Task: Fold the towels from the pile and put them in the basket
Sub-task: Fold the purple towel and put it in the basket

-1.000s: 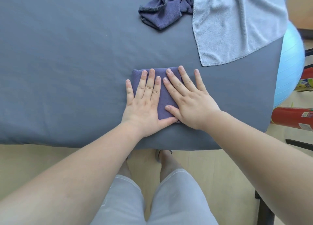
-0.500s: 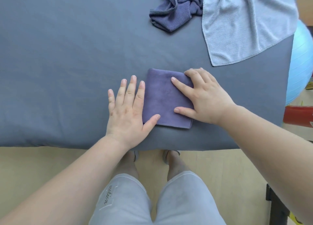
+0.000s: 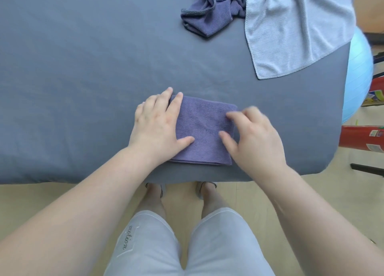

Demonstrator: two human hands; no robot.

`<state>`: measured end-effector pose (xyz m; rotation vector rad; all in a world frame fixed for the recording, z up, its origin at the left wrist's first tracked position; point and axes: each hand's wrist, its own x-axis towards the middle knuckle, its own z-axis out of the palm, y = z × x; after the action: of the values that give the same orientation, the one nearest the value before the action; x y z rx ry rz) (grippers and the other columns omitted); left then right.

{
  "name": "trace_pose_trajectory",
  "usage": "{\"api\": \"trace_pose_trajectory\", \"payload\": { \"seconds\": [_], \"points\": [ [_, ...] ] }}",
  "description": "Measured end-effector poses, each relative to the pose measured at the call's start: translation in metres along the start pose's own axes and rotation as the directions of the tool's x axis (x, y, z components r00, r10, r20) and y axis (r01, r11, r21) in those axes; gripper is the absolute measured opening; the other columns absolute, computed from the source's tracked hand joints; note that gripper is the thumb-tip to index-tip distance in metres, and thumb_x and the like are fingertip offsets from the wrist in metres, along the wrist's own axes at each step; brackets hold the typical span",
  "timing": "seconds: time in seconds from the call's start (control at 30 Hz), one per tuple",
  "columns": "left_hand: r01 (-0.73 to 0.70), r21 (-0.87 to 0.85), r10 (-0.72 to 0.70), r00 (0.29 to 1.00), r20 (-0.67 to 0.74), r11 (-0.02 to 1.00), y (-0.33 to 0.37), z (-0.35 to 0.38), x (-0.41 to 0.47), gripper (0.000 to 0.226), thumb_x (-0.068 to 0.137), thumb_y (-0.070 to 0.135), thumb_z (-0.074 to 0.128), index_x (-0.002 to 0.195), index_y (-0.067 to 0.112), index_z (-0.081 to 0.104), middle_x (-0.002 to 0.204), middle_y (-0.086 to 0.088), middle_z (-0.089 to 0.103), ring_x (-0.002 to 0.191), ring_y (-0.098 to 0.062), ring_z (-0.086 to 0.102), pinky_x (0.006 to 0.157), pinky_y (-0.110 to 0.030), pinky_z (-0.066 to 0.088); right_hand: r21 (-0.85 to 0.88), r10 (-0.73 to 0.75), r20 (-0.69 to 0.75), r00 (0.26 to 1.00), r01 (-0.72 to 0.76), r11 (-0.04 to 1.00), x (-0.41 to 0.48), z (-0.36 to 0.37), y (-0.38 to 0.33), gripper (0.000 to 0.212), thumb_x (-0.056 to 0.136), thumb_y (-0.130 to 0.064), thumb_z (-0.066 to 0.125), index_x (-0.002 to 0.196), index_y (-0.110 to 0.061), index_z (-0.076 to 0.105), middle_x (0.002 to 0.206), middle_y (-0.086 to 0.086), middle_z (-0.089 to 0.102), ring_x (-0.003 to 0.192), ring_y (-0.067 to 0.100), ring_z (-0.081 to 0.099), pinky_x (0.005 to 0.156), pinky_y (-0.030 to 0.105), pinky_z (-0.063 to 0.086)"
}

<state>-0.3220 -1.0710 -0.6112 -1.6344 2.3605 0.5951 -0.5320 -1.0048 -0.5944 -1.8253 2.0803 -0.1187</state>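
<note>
A small folded purple towel [image 3: 204, 130] lies flat on the grey bed sheet [image 3: 83, 78], close to the near edge. My left hand [image 3: 156, 126] is at its left side, fingers curled over the far-left corner and thumb on top. My right hand [image 3: 254, 136], slightly blurred, is at its right side, with thumb and forefinger on the cloth and the other fingers curled at the edge. At the far side lie a crumpled purple towel [image 3: 209, 11] and a spread light grey towel [image 3: 295, 26]. No basket is in view.
The bed's near edge runs just below the folded towel, with my legs and the wooden floor [image 3: 41, 203] under it. Off the bed's right side are a light blue exercise ball [image 3: 357, 78] and a red cylinder [image 3: 361, 138].
Both hands slid from lying flat on the towel out to its left and right sides. The fingers have curled at the edges. The towel stays on the sheet.
</note>
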Motion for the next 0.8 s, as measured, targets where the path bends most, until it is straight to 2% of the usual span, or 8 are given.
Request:
{"api": "trace_pose_trajectory", "payload": {
  "seconds": [0.07, 0.13, 0.23, 0.37, 0.5, 0.67, 0.73, 0.8],
  "points": [
    [-0.041, 0.032, 0.041, 0.999, 0.0, 0.999, -0.001, -0.008, 0.01, 0.117, 0.066, 0.075, 0.069, 0.158, 0.023, 0.018, 0.164, -0.002, 0.014, 0.144, -0.027, 0.021, 0.118, -0.047, 0.021, -0.028, -0.106, 0.066, 0.992, 0.108, 0.994, 0.024, -0.001, 0.002, 0.071, 0.076, -0.041, 0.081, 0.136, -0.015, 0.056, 0.121, 0.008, 0.055, 0.105, 0.034, 0.054, 0.087, 0.045, 0.051],
    [-0.103, 0.074, 0.101, 0.994, 0.037, 0.992, -0.002, -0.015, 0.021, 0.117, 0.066, 0.075, 0.07, 0.157, 0.023, 0.019, 0.159, 0.001, 0.026, 0.141, -0.026, 0.026, 0.115, -0.045, 0.024, -0.106, -0.161, 0.267, 0.95, 0.195, 0.975, 0.049, -0.004, 0.002, 0.091, 0.072, -0.051, 0.081, 0.147, -0.017, 0.044, 0.131, 0.006, 0.049, 0.117, 0.032, 0.047, 0.097, 0.045, 0.045],
    [-0.158, 0.113, 0.141, 0.979, 0.144, 0.981, -0.002, -0.025, 0.039, 0.104, 0.063, 0.073, 0.074, 0.147, 0.025, 0.036, 0.136, 0.0, 0.044, 0.125, -0.027, 0.038, 0.104, -0.044, 0.034, -0.177, -0.167, 0.425, 0.89, 0.262, 0.949, 0.073, -0.006, 0.0, 0.082, 0.068, -0.061, 0.08, 0.135, -0.025, 0.049, 0.118, 0.001, 0.048, 0.11, 0.026, 0.044, 0.094, 0.043, 0.045],
    [-0.171, 0.181, 0.122, 0.959, 0.255, 0.968, 0.007, -0.036, 0.057, 0.084, 0.055, 0.07, 0.081, 0.117, 0.025, 0.048, 0.11, 0.0, 0.052, 0.109, -0.026, 0.045, 0.088, -0.042, 0.04, -0.093, -0.179, 0.465, 0.867, 0.249, 0.964, 0.082, -0.009, -0.002, 0.079, 0.062, -0.06, 0.084, 0.127, -0.031, 0.048, 0.109, -0.004, 0.05, 0.106, 0.024, 0.048, 0.09, 0.042, 0.048],
    [-0.22, 0.186, 0.151, 0.933, 0.326, 0.958, 0.014, -0.038, 0.066, 0.067, 0.058, 0.064, 0.083, 0.101, 0.026, 0.049, 0.096, 0.004, 0.047, 0.104, -0.025, 0.048, 0.084, -0.04, 0.038, -0.054, -0.178, 0.489, 0.854, 0.233, 0.971, 0.082, -0.008, 0.002, 0.084, 0.058, -0.055, 0.089, 0.126, -0.033, 0.045, 0.108, -0.006, 0.051, 0.107, 0.023, 0.047, 0.089, 0.041, 0.047],
    [-0.284, 0.133, 0.246, 0.938, 0.244, 0.95, 0.012, -0.034, 0.065, 0.053, 0.067, 0.05, 0.082, 0.092, 0.028, 0.04, 0.085, 0.006, 0.047, 0.088, -0.021, 0.037, 0.077, -0.036, 0.031, -0.001, -0.194, 0.554, 0.81, 0.233, 0.972, 0.089, -0.011, 0.008, 0.098, 0.059, -0.042, 0.091, 0.14, -0.043, 0.036, 0.113, -0.007, 0.058, 0.108, 0.023, 0.053, 0.084, 0.038, 0.046],
    [-0.294, 0.117, 0.272, 0.947, 0.172, 0.949, 0.012, -0.035, 0.066, 0.044, 0.071, 0.041, 0.078, 0.092, 0.027, 0.042, 0.085, 0.004, 0.052, 0.086, -0.023, 0.04, 0.075, -0.036, 0.03, -0.053, -0.197, 0.509, 0.838, 0.259, 0.965, 0.096, -0.014, 0.009, 0.102, 0.066, -0.037, 0.087, 0.15, -0.041, 0.03, 0.117, -0.003, 0.062, 0.111, 0.027, 0.056, 0.081, 0.036, 0.043],
    [-0.285, 0.109, 0.282, 0.958, 0.047, 0.952, 0.011, -0.038, 0.07, 0.031, 0.073, 0.026, 0.07, 0.09, 0.024, 0.044, 0.084, 0.001, 0.056, 0.085, -0.029, 0.048, 0.072, -0.036, 0.03, -0.098, -0.192, 0.406, 0.894, 0.252, 0.963, 0.103, -0.018, 0.008, 0.09, 0.073, -0.032, 0.082, 0.15, -0.032, 0.036, 0.12, 0.004, 0.061, 0.114, 0.032, 0.055, 0.086, 0.038, 0.044]
  ]
}}
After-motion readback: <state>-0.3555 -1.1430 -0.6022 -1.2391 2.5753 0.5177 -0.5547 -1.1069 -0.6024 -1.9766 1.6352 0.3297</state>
